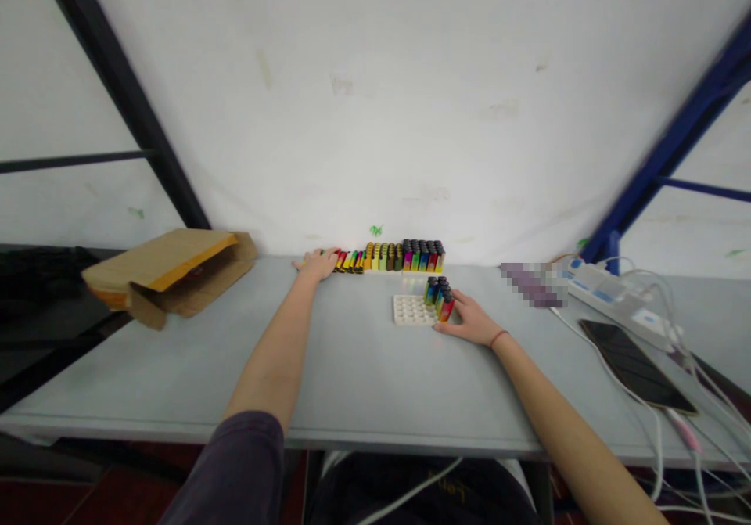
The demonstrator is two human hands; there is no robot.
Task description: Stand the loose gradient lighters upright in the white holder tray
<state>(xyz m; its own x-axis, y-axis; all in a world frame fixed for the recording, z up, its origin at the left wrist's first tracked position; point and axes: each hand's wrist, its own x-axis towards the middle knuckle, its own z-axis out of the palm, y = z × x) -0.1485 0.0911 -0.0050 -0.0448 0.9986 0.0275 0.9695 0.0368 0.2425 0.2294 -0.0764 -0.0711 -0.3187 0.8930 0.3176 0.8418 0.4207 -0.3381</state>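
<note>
As the flat left hand (320,263) partly hides the lighter row (390,257), the curled right hand (469,320) touches the tray (409,311).

- Left hand (318,263) rests on the row of multicoloured plastic lighters (390,257) at frame centre.
- Right hand (469,321) touches the white moulded tray (412,311) holding several lighters.
- Brown cardboard box (167,273) lies at left.

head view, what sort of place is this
Probably a small packing or assembly bench: a grey worktable against a white wall, a row of coloured lighters, a white slotted tray holding a few more, and an open cardboard box.
</note>
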